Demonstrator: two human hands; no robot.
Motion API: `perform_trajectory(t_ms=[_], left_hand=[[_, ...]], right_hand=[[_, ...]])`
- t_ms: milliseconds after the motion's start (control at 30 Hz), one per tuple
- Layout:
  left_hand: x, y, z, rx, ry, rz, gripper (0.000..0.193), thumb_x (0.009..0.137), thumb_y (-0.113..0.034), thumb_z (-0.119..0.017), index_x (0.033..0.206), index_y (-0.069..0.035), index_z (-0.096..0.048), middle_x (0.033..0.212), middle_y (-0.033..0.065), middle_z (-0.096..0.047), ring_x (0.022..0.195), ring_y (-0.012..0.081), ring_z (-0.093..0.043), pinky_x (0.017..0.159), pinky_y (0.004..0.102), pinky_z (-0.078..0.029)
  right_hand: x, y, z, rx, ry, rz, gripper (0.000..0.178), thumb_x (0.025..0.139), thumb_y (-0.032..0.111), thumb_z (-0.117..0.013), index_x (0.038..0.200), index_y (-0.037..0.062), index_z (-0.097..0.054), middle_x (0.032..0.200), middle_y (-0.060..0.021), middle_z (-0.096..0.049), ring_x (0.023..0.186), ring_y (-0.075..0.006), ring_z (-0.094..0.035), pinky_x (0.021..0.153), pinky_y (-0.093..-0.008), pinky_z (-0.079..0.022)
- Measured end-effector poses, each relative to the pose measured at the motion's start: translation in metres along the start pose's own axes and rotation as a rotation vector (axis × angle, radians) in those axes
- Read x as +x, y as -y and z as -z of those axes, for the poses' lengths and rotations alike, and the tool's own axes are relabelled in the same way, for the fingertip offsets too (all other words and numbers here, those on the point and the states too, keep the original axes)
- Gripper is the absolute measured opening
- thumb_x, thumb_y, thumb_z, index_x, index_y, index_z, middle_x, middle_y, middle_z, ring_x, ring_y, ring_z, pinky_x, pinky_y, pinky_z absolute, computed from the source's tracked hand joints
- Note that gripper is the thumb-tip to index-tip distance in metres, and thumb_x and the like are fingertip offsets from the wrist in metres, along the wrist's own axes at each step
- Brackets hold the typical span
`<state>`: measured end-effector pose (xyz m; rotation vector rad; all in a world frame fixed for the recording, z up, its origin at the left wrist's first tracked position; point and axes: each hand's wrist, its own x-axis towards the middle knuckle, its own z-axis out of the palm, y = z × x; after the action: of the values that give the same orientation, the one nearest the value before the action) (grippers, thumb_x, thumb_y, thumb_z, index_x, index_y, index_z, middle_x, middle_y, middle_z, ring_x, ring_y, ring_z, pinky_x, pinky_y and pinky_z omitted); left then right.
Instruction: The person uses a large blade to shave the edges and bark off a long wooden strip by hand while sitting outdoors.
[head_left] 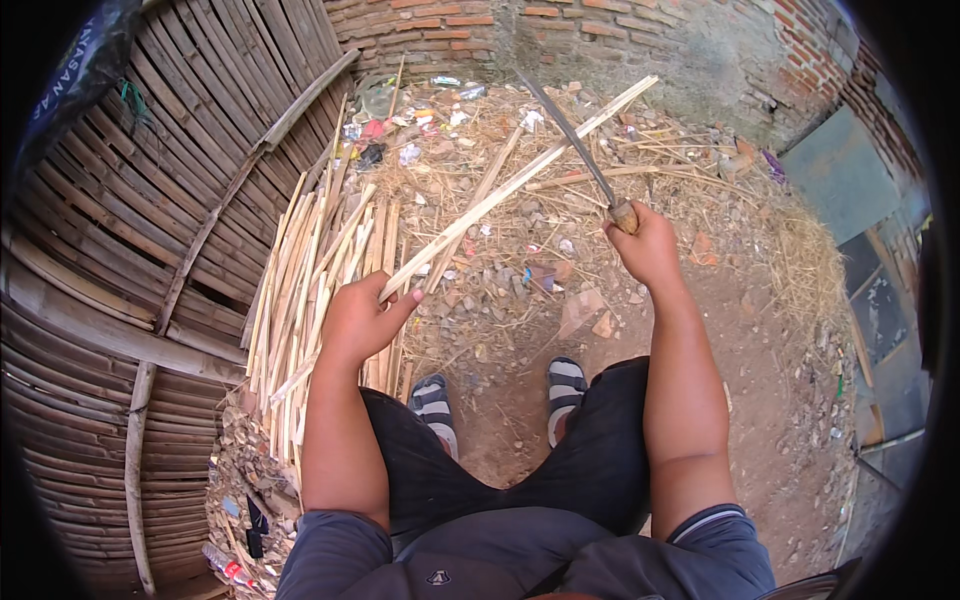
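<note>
My left hand is closed around a long pale bamboo strip, which slants away to the far right. The strip's near end runs back under my left forearm. In my right hand is the short wooden handle of a long, slightly curved machete. Its dark blade points up and to the left, crossing the strip toward the strip's far end. Whether blade and strip touch, I cannot tell. A pile of split bamboo strips lies to the left of my left hand.
A bamboo slat wall stands close on the left. At the back rises a brick wall. Stones, straw and litter cover the ground ahead of my sandals. Grey panels lean at the right.
</note>
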<state>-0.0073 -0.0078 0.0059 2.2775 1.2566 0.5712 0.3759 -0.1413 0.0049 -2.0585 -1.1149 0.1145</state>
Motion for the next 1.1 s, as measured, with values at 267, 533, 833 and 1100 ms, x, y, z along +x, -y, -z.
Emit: perform_trajectory(t_ms=[267,533,833,1100], left_hand=[[0.0,0.002,-0.005,0.004,0.075,0.02,0.051,0.089,-0.047,-0.083,0.085,0.001,-0.068,0.068,0.0174,-0.066,0.06,0.0301,-0.064,0.061,0.0425,-0.051],[0.0,0.007,0.0,-0.063,0.009,-0.009,0.046,0.091,-0.037,-0.084,0.079,0.001,-0.061,0.062,0.0088,-0.056,0.056,0.0161,-0.048,0.055,0.0369,-0.042],[0.001,0.004,0.001,-0.011,-0.013,0.031,0.044,0.089,-0.04,-0.084,0.086,0.002,-0.07,0.068,0.0165,-0.066,0.06,0.0292,-0.064,0.06,0.0419,-0.051],[0.0,0.007,0.002,-0.056,-0.073,0.001,0.044,0.089,-0.038,-0.085,0.082,0.001,-0.067,0.066,0.0171,-0.065,0.06,0.0281,-0.064,0.06,0.041,-0.05]], right_hand=[[-0.027,0.042,-0.02,-0.187,0.398,0.447,0.022,0.082,0.021,-0.082,0.097,0.0077,-0.073,0.083,-0.0169,-0.073,0.077,-0.0364,-0.072,0.072,-0.046,-0.055],[-0.002,0.007,0.007,0.028,0.164,0.028,0.027,0.086,0.024,-0.083,0.105,0.0059,-0.075,0.087,-0.0162,-0.075,0.079,-0.0303,-0.073,0.074,-0.0427,-0.055],[-0.027,0.04,-0.014,-0.159,0.311,0.427,0.017,0.085,0.023,-0.078,0.096,0.0109,-0.073,0.082,-0.0129,-0.074,0.078,-0.0323,-0.073,0.074,-0.0473,-0.057],[-0.016,0.027,-0.014,-0.061,0.302,0.247,0.019,0.086,0.023,-0.078,0.099,0.0085,-0.074,0.082,-0.0159,-0.074,0.076,-0.0337,-0.073,0.075,-0.0469,-0.057]])
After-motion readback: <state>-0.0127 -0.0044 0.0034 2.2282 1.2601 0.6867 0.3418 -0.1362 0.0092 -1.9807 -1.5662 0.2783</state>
